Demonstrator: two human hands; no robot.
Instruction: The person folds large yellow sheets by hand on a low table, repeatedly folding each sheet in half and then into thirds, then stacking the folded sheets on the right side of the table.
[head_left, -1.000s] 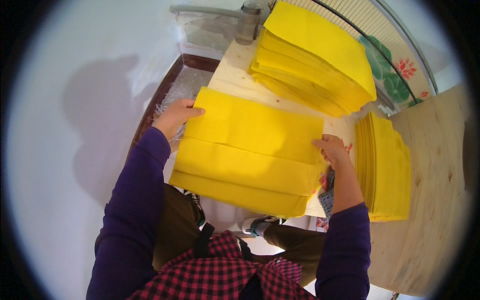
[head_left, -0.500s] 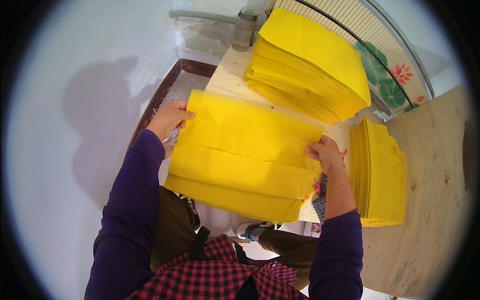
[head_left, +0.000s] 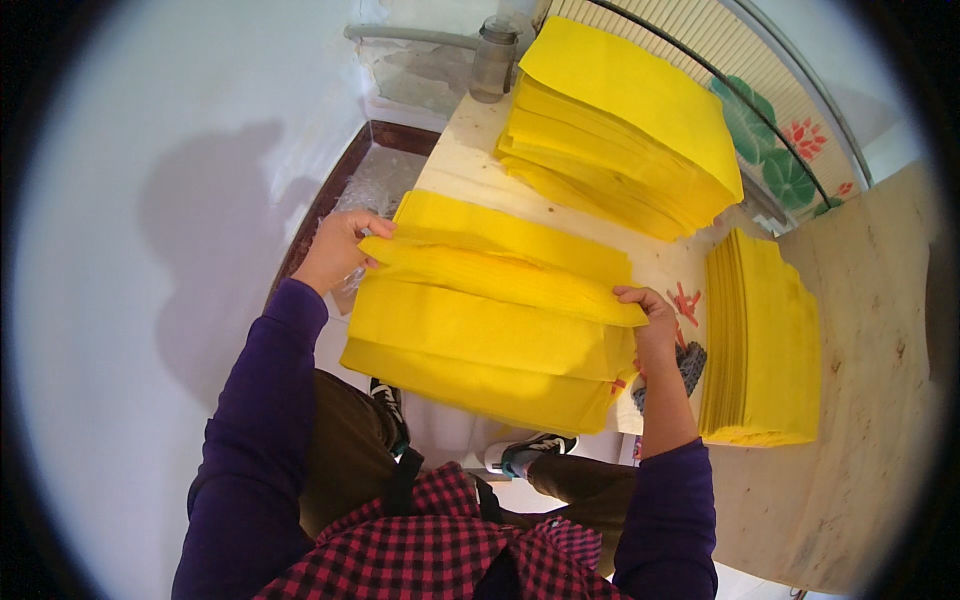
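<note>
A thin yellow sheet (head_left: 490, 272), perhaps fabric, stretches between my two hands with its far part folded over toward me. My left hand (head_left: 340, 250) pinches its left end between thumb and fingers. At the opposite end, my right hand (head_left: 652, 318) grips the sheet's right corner. Under it lie more yellow sheets (head_left: 480, 338), layered at the table's near edge and overhanging it. Beside my right hand are red strips (head_left: 684, 302) and a dark grey textured item (head_left: 690, 364), partly hidden by my wrist.
A tall yellow stack (head_left: 620, 125) stands at the back of the wooden table (head_left: 465, 150). Another yellow stack (head_left: 765, 345) is at the right. A clear lidded jar (head_left: 493, 62) sits at the far left corner. The white wall (head_left: 100, 300) is close on my left.
The sheet was spread flat between my hands; now its far edge is folded toward me. Both hands have come slightly nearer me, and the layers beneath show behind it.
</note>
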